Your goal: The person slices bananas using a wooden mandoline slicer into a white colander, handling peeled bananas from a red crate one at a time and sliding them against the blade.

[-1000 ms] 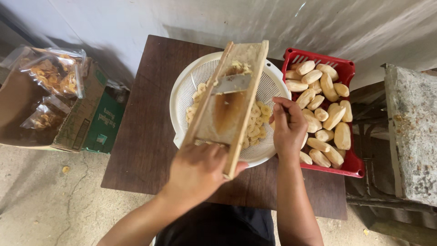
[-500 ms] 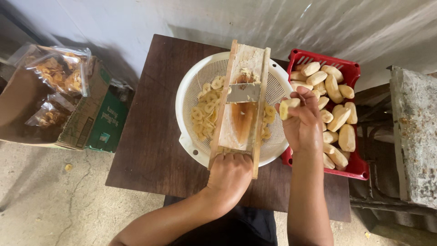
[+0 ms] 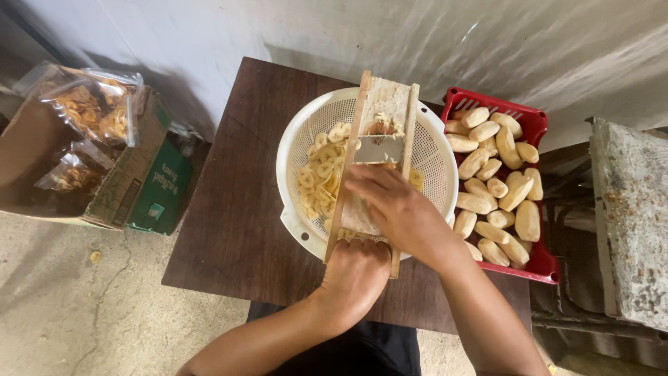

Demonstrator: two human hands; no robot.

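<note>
A wooden slicer board (image 3: 387, 104) with a metal blade (image 3: 379, 150) lies across a white colander (image 3: 292, 139) on a dark wooden table (image 3: 229, 209). My left hand (image 3: 355, 268) grips the board's near end. My right hand (image 3: 393, 209) lies palm down on the board just below the blade, over the peeled banana piece it was holding a moment ago; the piece is hidden under the hand. Pale banana slices (image 3: 316, 177) are piled in the colander to the left of the board.
A red crate (image 3: 532, 118) with several peeled bananas (image 3: 487, 170) stands right of the colander. A cardboard box (image 3: 132, 181) holding clear bags of chips (image 3: 90, 104) sits on the floor at the left. A rough concrete block (image 3: 630, 209) is at the right.
My right hand took a peeled banana piece from beside the crate and brought it down onto the board. The board went from tilted to flat across the colander.
</note>
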